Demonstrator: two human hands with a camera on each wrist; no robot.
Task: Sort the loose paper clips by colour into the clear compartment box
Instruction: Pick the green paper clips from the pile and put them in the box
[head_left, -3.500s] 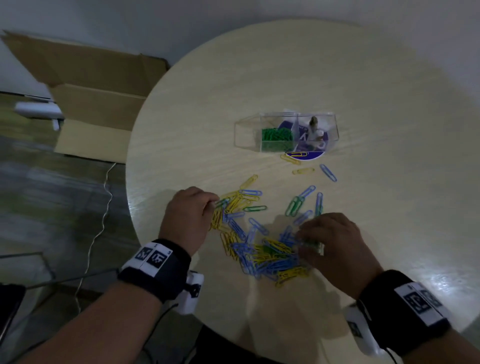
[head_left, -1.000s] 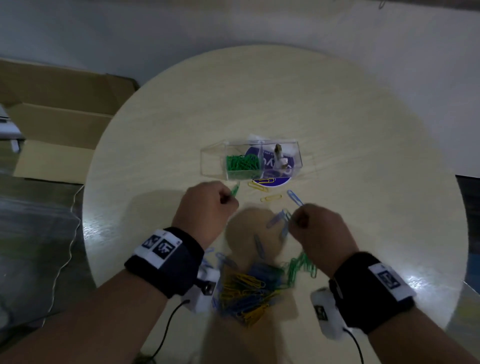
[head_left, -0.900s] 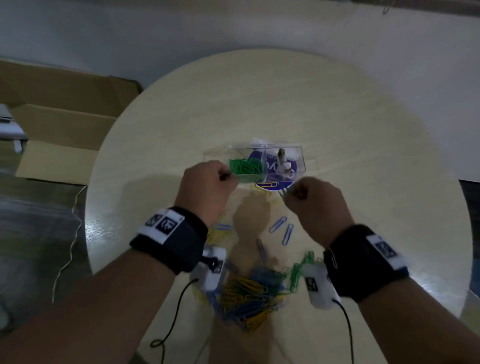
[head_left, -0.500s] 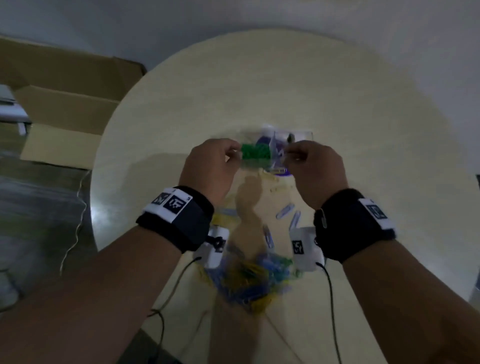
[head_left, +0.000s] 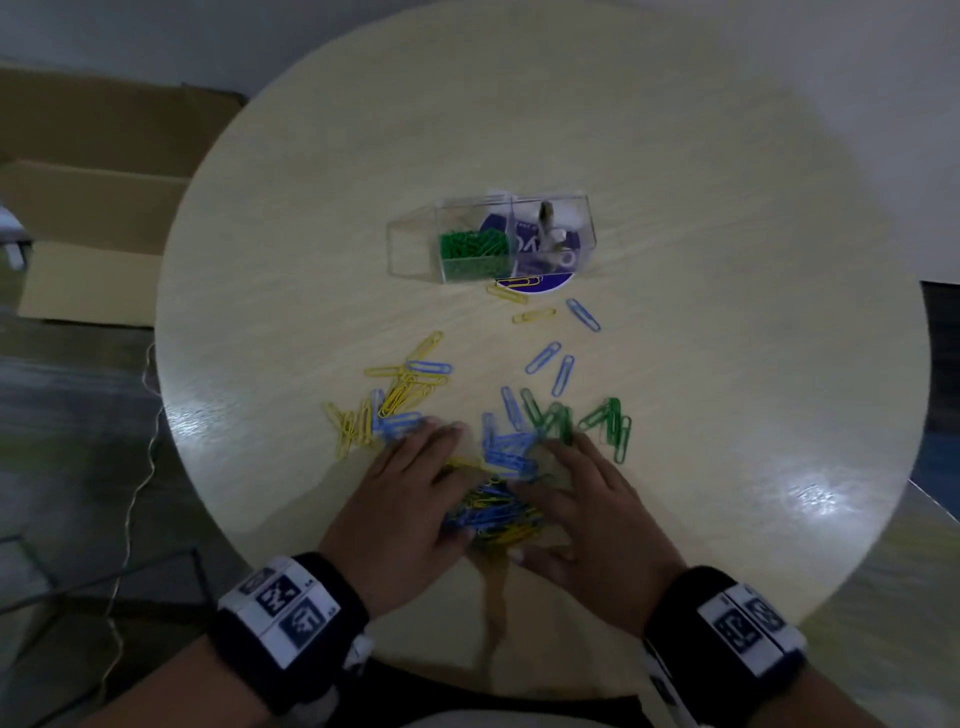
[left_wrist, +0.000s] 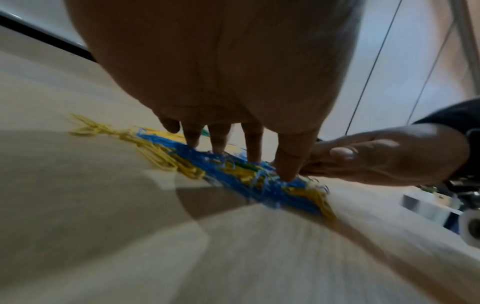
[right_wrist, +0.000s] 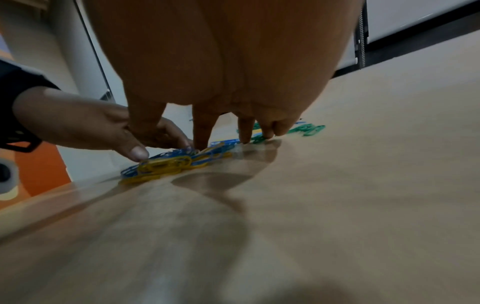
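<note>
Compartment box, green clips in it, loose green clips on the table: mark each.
compartment box (head_left: 410, 249), head view, empty clear left end
green clips in the box (head_left: 474, 245), head view, middle of the heap
loose green clips (head_left: 613, 423), head view, right cluster

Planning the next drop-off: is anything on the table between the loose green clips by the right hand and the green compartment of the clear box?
Nothing upright blocks it. Between the loose green clips and the green compartment lie only flat blue clips and yellow clips on the table.
</note>
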